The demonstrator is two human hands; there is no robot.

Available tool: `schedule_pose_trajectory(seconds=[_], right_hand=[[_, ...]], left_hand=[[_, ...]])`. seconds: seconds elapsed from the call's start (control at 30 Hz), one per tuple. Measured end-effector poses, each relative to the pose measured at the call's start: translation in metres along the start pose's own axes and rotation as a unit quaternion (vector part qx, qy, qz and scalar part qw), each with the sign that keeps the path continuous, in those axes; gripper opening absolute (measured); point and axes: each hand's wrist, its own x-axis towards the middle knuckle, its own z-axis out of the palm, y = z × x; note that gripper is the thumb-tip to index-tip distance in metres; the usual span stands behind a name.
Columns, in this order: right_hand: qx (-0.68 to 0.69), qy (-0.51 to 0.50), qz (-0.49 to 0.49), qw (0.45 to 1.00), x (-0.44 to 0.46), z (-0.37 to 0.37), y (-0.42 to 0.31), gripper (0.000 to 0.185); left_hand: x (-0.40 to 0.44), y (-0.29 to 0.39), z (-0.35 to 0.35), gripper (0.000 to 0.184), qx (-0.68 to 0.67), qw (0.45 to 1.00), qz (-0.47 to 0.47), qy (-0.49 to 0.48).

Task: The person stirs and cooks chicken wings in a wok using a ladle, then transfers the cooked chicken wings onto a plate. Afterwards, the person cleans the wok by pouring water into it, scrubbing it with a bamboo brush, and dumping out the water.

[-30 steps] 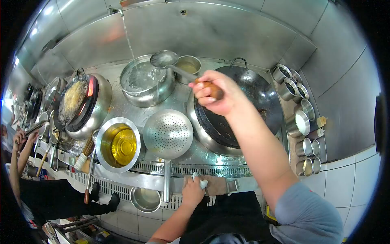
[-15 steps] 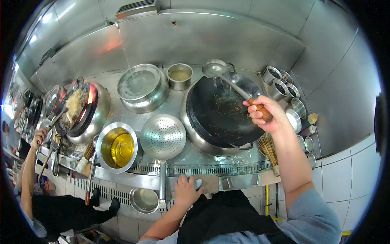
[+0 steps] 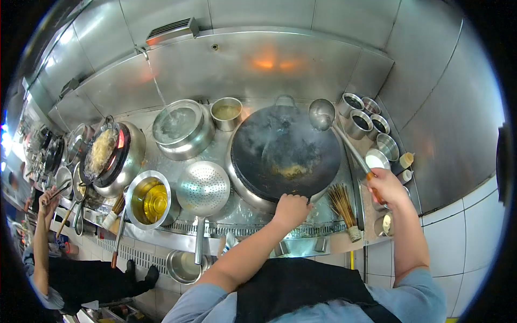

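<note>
My right hand (image 3: 383, 187) is closed round the wooden grip of a long-handled ladle (image 3: 353, 145). The ladle's metal bowl lies over the wok's right rim, near the seasoning pots. At the near edge of the black wok (image 3: 253, 145), my left hand (image 3: 293, 210) is closed on its handle, which my fingers mostly cover. A small yellowish patch (image 3: 292, 170) of food or liquid is low in the wok, and pale steam or smoke rises above it. A bamboo brush (image 3: 342, 207) lies just right of my left hand.
Left of the wok are a perforated strainer (image 3: 203, 188), a pot of yellow oil (image 3: 149, 202) and a basin under running water (image 3: 177, 126). Seasoning pots (image 3: 360, 124) line the right side. At far left, another person's hand (image 3: 49, 199) works by a second wok (image 3: 102, 153).
My left hand has moved from the counter edge to the wok's near handle. The ladle has swung right, off the wok's middle. Steam and a yellowish patch now show in the wok.
</note>
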Motion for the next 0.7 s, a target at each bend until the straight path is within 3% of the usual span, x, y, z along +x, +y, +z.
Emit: schedule_pose_trajectory(seconds=[0.13,0.23,0.3,0.43,0.5,0.57,0.63,0.7], right_hand=[[-0.016,-0.042,-0.008,0.999,-0.029,-0.034,0.009,0.022],[0.002,-0.056,-0.060,0.997,-0.020,-0.029,0.001,0.035],[0.011,-0.081,-0.107,0.991,0.009,-0.009,-0.001,0.055],[0.192,-0.204,-0.125,0.952,0.068,0.081,-0.021,0.055],[0.155,-0.258,-0.143,0.943,0.092,0.127,-0.045,0.029],[0.032,-0.240,-0.214,0.946,0.130,0.174,-0.077,0.019],[-0.056,-0.206,-0.234,0.949,0.174,0.230,-0.105,0.018],[-0.271,-0.105,-0.318,0.902,0.222,0.294,-0.115,0.026]], left_hand=[[-0.012,0.001,-0.003,0.036,-0.012,0.998,-0.001,0.066],[-0.012,0.001,-0.010,0.036,-0.025,0.998,-0.016,0.052],[-0.008,-0.006,0.004,0.036,-0.010,0.996,-0.032,0.079],[-0.032,0.011,-0.015,0.031,-0.013,0.990,-0.057,0.128],[-0.058,0.016,-0.028,0.033,-0.022,0.972,-0.011,0.233],[-0.090,0.014,-0.034,0.034,-0.015,0.962,-0.011,0.273],[-0.134,0.008,-0.031,0.032,-0.065,0.967,-0.152,0.195],[-0.181,0.003,-0.020,0.031,-0.060,0.952,-0.229,0.193]])
